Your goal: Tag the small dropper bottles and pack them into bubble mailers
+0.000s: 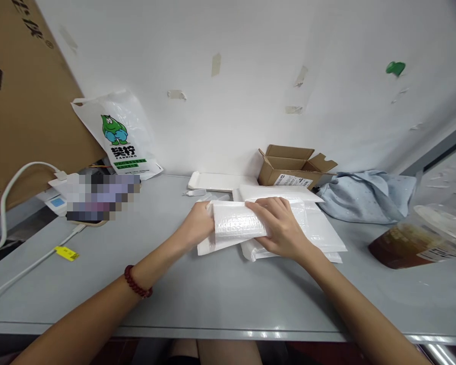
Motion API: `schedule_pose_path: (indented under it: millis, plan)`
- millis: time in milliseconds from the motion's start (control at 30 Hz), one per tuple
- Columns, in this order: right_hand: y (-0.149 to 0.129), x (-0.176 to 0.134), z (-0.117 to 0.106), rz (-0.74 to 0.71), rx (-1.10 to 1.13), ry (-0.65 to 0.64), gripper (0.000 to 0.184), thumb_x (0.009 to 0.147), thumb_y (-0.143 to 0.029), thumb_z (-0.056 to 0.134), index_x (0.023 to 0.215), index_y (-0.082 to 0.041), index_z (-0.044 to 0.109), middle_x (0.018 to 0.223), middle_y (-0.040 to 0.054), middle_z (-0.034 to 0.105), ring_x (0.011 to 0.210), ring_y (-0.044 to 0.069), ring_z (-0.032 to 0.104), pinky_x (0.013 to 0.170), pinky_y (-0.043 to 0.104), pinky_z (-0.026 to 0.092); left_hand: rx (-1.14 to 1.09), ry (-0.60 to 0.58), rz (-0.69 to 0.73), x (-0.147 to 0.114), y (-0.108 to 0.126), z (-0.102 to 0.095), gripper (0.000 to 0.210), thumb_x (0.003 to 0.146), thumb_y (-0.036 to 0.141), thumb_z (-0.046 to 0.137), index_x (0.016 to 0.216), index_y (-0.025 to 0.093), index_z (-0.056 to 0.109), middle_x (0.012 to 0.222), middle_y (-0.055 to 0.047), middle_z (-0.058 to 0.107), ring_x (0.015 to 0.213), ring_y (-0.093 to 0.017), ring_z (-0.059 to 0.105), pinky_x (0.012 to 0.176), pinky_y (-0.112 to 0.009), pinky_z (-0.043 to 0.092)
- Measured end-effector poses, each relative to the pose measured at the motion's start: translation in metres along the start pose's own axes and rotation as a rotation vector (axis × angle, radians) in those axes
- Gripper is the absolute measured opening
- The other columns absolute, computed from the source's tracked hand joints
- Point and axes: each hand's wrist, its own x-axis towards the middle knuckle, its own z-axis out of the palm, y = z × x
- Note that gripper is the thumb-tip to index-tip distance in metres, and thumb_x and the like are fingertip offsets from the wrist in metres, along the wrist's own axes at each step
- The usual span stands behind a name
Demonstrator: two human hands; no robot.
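A white bubble mailer (235,221) is held up slightly tilted between my two hands, over the middle of the grey table. My left hand (198,223) is closed at its left end, with the fingertips hidden by the mailer. Across its right part, my right hand (283,225) grips it, thumb on the near side and fingers over the top. Beneath and behind my right hand lies a stack of more white bubble mailers (323,233).
At the back stand an open cardboard box (289,170) and a flat white packet (222,181). Right are a light blue cloth bag (365,197) and a lidded drink cup (406,246). Left are a phone (110,197), white cable (30,279), white plastic bag (117,132) and large carton (30,111).
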Motion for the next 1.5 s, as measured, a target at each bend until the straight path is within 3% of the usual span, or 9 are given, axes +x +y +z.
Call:
schedule_pose_path:
  millis: [100,233,467,667,833,1033,1200,1300,1500]
  plan:
    - [-0.002,0.000,0.002,-0.016,-0.032,0.017,0.057,0.076,-0.022,0.053,0.132,-0.020,0.042,0.116,0.0155,0.052,0.105,0.031,0.050,0.085,0.048,0.038,-0.006,0.026,-0.020,-0.001,-0.003,0.005,0.012,0.066,0.024,0.065,0.059,0.018,0.057,0.062,0.001,0.062,0.061,-0.016,0.058,0.049,-0.024,0.039]
    - [-0.005,0.001,0.001,-0.023,-0.138,0.074,0.058,0.076,-0.012,0.052,0.132,-0.020,0.040,0.134,0.0207,0.042,0.122,0.036,0.043,0.091,0.053,0.035,-0.275,-0.013,-0.129,-0.001,0.001,0.003,0.020,0.067,0.020,0.066,0.087,0.019,0.067,0.083,-0.002,0.071,0.078,-0.021,0.065,0.060,-0.027,0.048]
    - [-0.017,0.000,0.006,-0.103,-0.229,0.080,0.058,0.076,-0.002,0.047,0.132,-0.017,0.040,0.126,0.0192,0.054,0.123,0.031,0.047,0.096,0.052,0.032,-0.607,-0.156,-0.178,0.000,0.005,0.000,0.017,0.075,0.023,0.069,0.090,0.014,0.068,0.094,-0.008,0.072,0.089,-0.020,0.066,0.080,-0.030,0.052]
    - [-0.016,0.002,0.003,-0.062,-0.335,0.165,0.048,0.077,0.000,0.047,0.119,-0.023,0.053,0.110,0.0132,0.060,0.103,0.026,0.055,0.090,0.047,0.035,-0.342,-0.031,-0.172,-0.002,0.009,-0.001,0.035,0.085,0.044,0.057,0.069,0.014,0.063,0.064,-0.005,0.065,0.055,-0.014,0.061,0.048,-0.024,0.045]
    - [-0.017,0.003,-0.002,-0.046,-0.393,0.183,0.049,0.078,-0.001,0.047,0.119,-0.027,0.053,0.101,0.0086,0.062,0.093,0.022,0.055,0.088,0.044,0.035,-0.217,0.048,0.058,-0.008,0.012,0.002,0.045,0.089,0.048,0.048,0.060,0.014,0.056,0.052,-0.001,0.053,0.044,-0.012,0.056,0.044,-0.024,0.041]
    - [-0.018,0.005,-0.002,-0.128,-0.440,0.288,0.040,0.085,-0.002,0.048,0.119,-0.021,0.053,0.087,0.0024,0.068,0.086,0.016,0.058,0.092,0.040,0.032,0.197,0.066,0.516,-0.014,-0.001,0.013,0.028,0.085,0.022,0.055,0.112,0.019,0.061,0.088,-0.003,0.058,0.067,-0.012,0.057,0.059,-0.025,0.048]
    - [-0.021,0.006,-0.008,-0.162,-0.456,0.356,0.030,0.088,-0.007,0.050,0.115,-0.020,0.055,0.077,-0.0014,0.068,0.074,0.012,0.058,0.092,0.037,0.033,0.362,0.064,0.622,-0.013,-0.012,0.024,0.030,0.086,0.015,0.048,0.112,0.020,0.062,0.106,-0.009,0.055,0.078,-0.014,0.056,0.058,-0.025,0.047]
    - [-0.023,0.006,-0.013,-0.180,-0.447,0.372,0.029,0.089,-0.009,0.050,0.115,-0.020,0.055,0.072,-0.0030,0.067,0.068,0.011,0.057,0.090,0.036,0.034,0.164,0.022,0.550,-0.014,-0.012,0.033,0.022,0.088,0.018,0.045,0.094,0.019,0.066,0.097,-0.007,0.059,0.073,-0.013,0.057,0.059,-0.025,0.047]
    - [-0.021,0.006,-0.014,-0.096,-0.522,0.333,0.031,0.088,-0.009,0.050,0.117,-0.018,0.054,0.087,0.0035,0.070,0.085,0.017,0.060,0.091,0.040,0.031,-0.210,-0.215,-0.037,-0.015,-0.010,0.053,0.028,0.084,0.032,0.058,0.061,0.016,0.054,0.051,0.002,0.054,0.042,-0.009,0.048,0.048,-0.023,0.039]
